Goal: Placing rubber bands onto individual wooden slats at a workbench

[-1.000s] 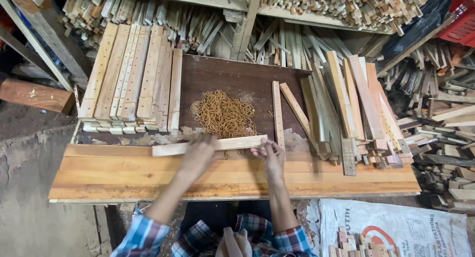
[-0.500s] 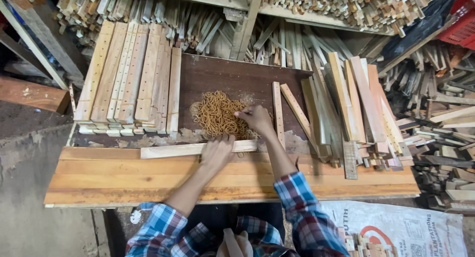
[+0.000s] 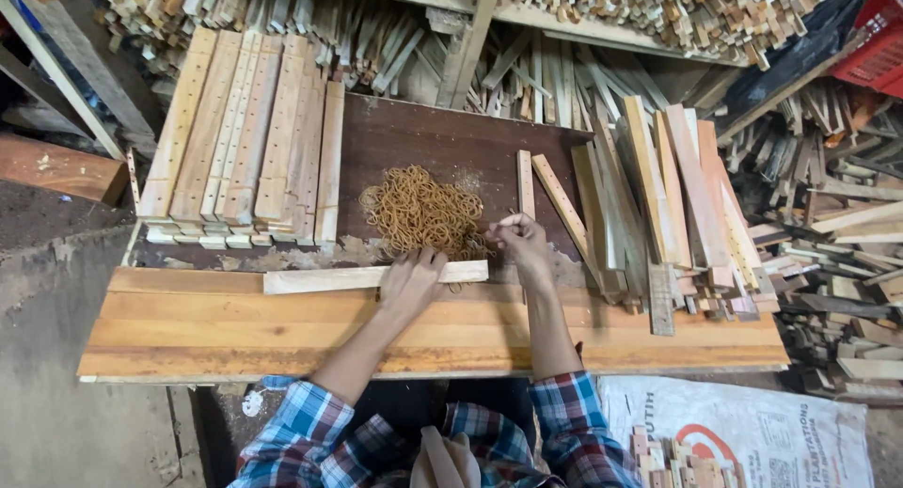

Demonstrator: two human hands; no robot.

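Both hands work at the far edge of the table (image 3: 282, 342). Left hand (image 3: 411, 283) lies flat, palm down, pressing on a pale wooden slat (image 3: 324, 279) that lies crosswise along the back edge of the plank top; its fingers drape over the slat's right part, so it pins the slat rather than grips around it. Right hand (image 3: 520, 246) is just beside the slat's right end, fingers curled together in a pinch at the near edge of a heap of tan rubber bands (image 3: 420, 211); whether a band is already caught between the fingertips is too small to tell.

Judging from this, the step in hand is picking a rubber band while the slat is held steady. A next move would call for a single band drawn free of the tangle and the slat's end lifted or exposed enough for the band to pass over it.

Both forearms reach forward from plaid sleeves (image 3: 299, 427), the left angled in from the left, the right nearly straight, wrist slightly bent down toward the heap.

On the dark board behind, a neat stack of drilled slats (image 3: 240, 145) sits to the left of the heap, two single thin slats (image 3: 555, 201) lie just right of it, and a looser pile of slats (image 3: 677, 196) spreads further right.
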